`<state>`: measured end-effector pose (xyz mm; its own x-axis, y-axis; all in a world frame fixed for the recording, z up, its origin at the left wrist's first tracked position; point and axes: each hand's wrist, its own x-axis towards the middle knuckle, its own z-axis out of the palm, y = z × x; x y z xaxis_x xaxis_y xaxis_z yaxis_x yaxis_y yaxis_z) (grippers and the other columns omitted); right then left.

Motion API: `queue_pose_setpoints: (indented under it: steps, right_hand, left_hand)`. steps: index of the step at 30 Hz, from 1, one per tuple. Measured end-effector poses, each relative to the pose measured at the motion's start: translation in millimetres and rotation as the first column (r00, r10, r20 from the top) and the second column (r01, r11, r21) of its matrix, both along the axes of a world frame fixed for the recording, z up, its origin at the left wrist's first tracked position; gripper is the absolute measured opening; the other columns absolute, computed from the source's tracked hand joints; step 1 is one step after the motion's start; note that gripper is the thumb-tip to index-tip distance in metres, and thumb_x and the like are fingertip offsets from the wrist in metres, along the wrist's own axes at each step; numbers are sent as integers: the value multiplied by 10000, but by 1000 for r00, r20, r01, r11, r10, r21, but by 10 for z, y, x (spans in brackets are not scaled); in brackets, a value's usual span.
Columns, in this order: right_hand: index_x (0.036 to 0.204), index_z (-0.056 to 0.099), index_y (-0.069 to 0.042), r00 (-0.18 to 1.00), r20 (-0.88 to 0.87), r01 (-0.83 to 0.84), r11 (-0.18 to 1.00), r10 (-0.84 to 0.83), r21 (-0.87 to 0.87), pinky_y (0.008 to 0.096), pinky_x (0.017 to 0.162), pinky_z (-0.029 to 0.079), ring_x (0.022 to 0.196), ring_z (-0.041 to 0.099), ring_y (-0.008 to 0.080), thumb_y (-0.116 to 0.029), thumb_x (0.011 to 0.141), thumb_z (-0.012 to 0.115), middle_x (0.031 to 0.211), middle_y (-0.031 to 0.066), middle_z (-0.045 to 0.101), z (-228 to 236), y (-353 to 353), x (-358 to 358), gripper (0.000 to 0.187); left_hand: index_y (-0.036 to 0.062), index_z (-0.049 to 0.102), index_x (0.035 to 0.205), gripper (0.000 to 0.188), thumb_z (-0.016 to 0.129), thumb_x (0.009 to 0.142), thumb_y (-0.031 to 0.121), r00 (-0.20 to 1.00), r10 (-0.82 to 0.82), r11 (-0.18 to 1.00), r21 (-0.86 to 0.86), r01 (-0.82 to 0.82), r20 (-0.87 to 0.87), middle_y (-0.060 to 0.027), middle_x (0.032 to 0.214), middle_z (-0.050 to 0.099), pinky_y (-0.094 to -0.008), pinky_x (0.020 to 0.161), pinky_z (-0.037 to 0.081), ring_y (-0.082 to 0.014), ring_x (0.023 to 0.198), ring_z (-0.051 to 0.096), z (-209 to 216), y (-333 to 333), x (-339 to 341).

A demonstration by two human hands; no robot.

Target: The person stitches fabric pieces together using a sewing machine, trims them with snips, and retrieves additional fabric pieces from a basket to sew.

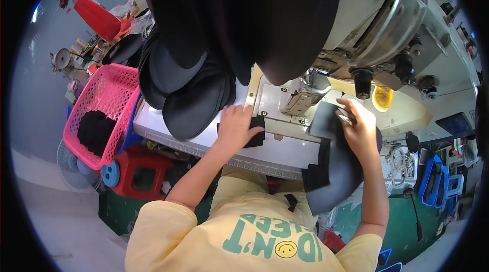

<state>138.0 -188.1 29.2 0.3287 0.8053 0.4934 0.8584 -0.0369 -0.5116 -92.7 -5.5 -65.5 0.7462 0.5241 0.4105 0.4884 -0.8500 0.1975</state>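
My left hand (235, 125) lies on the white table with its thumb spread, resting over a small stack of black fabric strips (257, 139). To the right, my right hand (358, 121) is bent with its fingers closed around a small slim dark tool (347, 115), whose exact kind I cannot make out. Below that hand, a large curved black panel (341, 170) hangs over the table's front edge, with black strips (320, 165) along its left side. Between my hands stands the needle and presser foot area of a sewing machine (303, 99).
Several rounded black panels (191, 106) are piled at the left of the table, and more dark panels (244, 12) hang close overhead. A pink basket (109, 98) holding black fabric stands farther left, above a red stool (140, 172). A measuring tape (229, 161) runs along the front edge.
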Motion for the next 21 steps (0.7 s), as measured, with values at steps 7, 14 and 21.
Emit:
queue_pose_setpoints:
  steps: [7, 14, 21]
  right_hand:
    - [1035, 620, -52, 991, -133, 10, 1000, -8, 16, 340, 688, 492, 746, 633, 310, -68, 789, 667, 842, 145, 654, -3, 330, -19, 251]
    - [995, 597, -39, 972, -230, -25, 994, 49, 106, 308, 665, 477, 700, 613, 245, -85, 806, 670, 800, 120, 639, -81, 377, 2, 208]
    - [907, 616, -24, 975, -198, -81, 993, 96, 86, 297, 674, 468, 686, 583, 226, -90, 822, 652, 765, 106, 611, -14, 395, 39, 114]
  left_hand:
    - [37, 617, 933, 332, 772, 685, 194, 998, 25, 975, -222, -11, 58, -114, 898, 547, -380, 798, 416, -294, 911, 502, -347, 72, -65]
    - [-12, 612, 780, 110, 709, 743, 24, 927, 88, 670, -710, 215, 363, -37, 738, 612, -260, 674, 445, -104, 698, 557, -113, 264, -105]
    - [-23, 649, 905, 141, 690, 790, 47, 973, -107, 357, -906, 229, 204, -33, 785, 634, -222, 675, 446, -75, 720, 562, 1036, 324, 291]
